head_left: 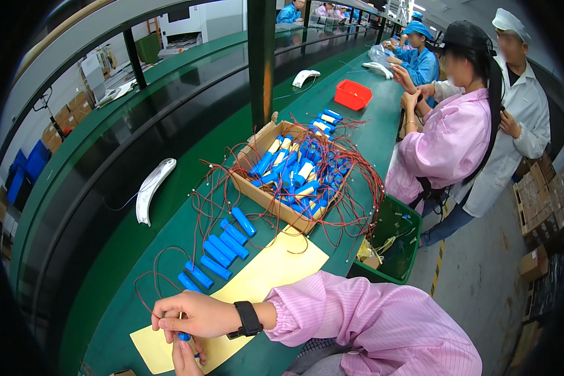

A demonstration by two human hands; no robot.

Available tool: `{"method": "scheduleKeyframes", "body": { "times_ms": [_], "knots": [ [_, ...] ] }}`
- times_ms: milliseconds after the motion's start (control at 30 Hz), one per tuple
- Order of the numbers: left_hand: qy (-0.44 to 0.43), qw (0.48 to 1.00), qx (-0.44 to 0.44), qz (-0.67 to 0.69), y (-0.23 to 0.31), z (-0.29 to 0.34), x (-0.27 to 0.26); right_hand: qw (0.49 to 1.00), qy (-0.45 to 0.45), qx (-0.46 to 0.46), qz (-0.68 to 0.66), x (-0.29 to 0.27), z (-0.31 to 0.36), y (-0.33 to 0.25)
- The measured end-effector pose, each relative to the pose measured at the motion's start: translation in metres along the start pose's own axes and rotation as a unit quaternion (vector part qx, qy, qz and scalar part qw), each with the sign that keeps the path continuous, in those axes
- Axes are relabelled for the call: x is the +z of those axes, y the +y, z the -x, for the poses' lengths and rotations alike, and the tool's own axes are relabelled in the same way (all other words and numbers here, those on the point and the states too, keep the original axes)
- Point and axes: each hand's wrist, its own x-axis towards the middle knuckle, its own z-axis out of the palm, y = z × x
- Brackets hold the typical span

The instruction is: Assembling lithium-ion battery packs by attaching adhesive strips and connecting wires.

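Note:
Low in the view, my left hand [187,360] has its fingers closed around a small blue cylindrical battery [183,336], mostly hidden by both hands. My right hand [200,313], with a black band [248,318] at its wrist, bends over the battery's upper end. Its thumb and fingers are pinched together, and what sits between them is too small to make out. Beneath both hands lies a pale yellow sheet [257,279]. Just beyond, several blue batteries [218,250] with red and black wires lie in a slanting row on the green bench.
A cardboard box [266,199] heaped with wired blue batteries stands ahead. Loose wires hang over its sides. Further off is a red bin [353,95]. White curved pieces [153,191] lie along the left. A green waste bin [391,241] stands at right, near people beside the bench.

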Motion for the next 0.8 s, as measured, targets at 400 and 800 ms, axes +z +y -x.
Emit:
{"method": "scheduleKeyframes", "body": {
  "times_ms": [400, 800],
  "knots": [
    [0.025, 0.999, -0.013, -0.029, 0.02, 0.006, 0.008, 1.0, 0.006, 0.003, 0.012, 0.002, 0.003, -0.008],
    [0.008, 0.999, 0.04, -0.02, 0.008, 0.003, 0.004, 1.0, 0.006, 0.024, 0.015, 0.003, 0.004, -0.011]
  ]
}}
